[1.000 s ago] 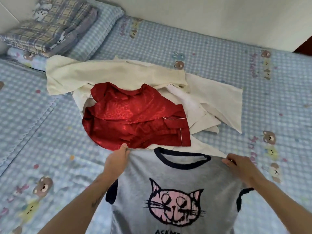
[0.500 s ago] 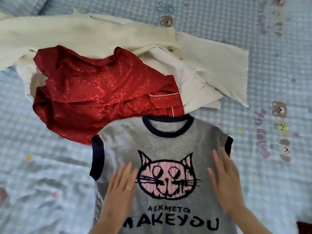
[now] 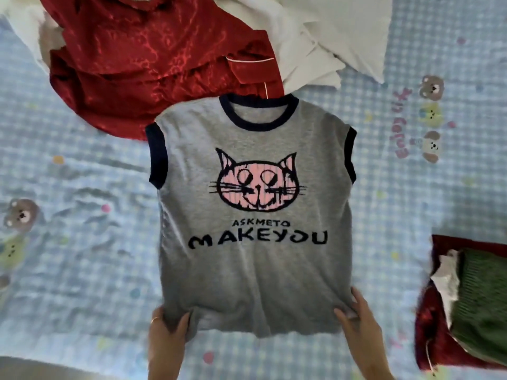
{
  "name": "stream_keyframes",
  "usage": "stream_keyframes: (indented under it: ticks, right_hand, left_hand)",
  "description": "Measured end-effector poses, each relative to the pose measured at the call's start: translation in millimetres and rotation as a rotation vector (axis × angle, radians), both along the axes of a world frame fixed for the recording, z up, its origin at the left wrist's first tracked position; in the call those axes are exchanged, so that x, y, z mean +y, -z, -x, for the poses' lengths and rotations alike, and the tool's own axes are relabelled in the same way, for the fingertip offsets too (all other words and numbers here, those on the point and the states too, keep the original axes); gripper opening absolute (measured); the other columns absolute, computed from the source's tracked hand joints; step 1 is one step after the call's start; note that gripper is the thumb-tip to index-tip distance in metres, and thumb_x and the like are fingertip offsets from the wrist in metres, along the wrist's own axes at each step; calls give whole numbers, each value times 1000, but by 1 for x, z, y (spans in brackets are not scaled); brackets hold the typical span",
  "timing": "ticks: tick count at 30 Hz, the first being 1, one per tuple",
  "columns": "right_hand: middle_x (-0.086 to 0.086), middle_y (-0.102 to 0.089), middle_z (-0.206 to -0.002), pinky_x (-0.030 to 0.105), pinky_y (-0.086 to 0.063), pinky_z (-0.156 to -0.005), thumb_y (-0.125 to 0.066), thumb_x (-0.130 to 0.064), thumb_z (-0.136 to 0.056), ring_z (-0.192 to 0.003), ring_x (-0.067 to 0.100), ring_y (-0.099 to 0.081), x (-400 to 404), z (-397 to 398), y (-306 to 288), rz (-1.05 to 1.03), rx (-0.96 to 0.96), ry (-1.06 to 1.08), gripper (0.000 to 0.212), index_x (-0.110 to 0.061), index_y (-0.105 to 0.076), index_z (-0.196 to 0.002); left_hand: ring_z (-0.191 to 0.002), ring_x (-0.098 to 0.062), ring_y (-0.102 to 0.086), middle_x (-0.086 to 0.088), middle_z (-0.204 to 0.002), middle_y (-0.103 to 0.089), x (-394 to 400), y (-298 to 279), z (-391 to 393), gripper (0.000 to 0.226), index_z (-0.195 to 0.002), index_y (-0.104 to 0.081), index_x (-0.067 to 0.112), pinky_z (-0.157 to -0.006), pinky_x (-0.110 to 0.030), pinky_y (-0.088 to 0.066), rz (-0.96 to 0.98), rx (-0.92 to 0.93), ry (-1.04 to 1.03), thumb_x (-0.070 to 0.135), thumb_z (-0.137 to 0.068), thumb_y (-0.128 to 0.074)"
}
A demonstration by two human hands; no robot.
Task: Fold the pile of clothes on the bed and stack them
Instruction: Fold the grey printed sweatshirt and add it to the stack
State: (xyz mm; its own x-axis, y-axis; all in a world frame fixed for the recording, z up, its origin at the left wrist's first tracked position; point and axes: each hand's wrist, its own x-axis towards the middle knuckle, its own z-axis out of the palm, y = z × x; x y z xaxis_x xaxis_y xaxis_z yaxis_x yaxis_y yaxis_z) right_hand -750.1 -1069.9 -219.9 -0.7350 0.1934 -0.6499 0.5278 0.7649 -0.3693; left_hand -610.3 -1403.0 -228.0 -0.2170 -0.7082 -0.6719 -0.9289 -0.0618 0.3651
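Hands moved from chest down to hem: left hand (image 3: pixel 167 331), right hand (image 3: pixel 360 323) pinch grey shirt (image 3: pixel 255 267), collar pointing away, lengthwise on checked bedsheet (image 3: pixel 82 270).

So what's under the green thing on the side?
Under the green sweater lie something white and a red cloth, stacked. How far they reach underneath is hidden.

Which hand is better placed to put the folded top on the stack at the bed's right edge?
Right. The right hand grips the hem of the grey top on the side nearest the stack; the left hand would cross over.
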Motion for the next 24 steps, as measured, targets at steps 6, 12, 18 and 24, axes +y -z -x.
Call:
stream_keyframes:
  ticks: [6,12,18,24]
  right_hand:
    - [5,-62,-65,36,-44,-51,-64,-19,-88,-66,29,-63,35,-7,-10,-6,70,126,12,-17,-57,-79]
    - [14,-58,-60,43,-43,-58,-63,-20,-89,-59,33,-56,66,-7,-9,-19,9,54,21,-10,-55,-73]
    - [19,-59,-67,39,-41,-62,-65,-18,-87,-65,34,-57,88,-6,-5,-129,-51,76,20,-5,-56,-76]
    - [29,-58,-100,45,-44,-78,-78,-11,-74,-96,44,-56,85,-20,-7,-330,-99,-142,38,8,-58,-101]
  left_hand:
    - [-59,-27,-55,-13,-60,-56,-11,-1,-42,20,-74,-55,2,-53,-35,-39,7,34,-180,13,-86,-66]
    - [-62,-27,-63,-15,-76,-64,-33,0,-77,13,-79,-59,3,-56,-30,-53,-155,88,-236,12,-86,-66]
    - [-60,-29,-65,-21,-73,-64,-47,2,-103,17,-75,-57,2,-63,-41,-54,7,-15,-89,12,-86,-64]
    - [-82,-36,-55,-23,-95,-62,-31,-6,-99,23,-95,-58,1,-74,-45,-44,167,-270,182,13,-79,-71]
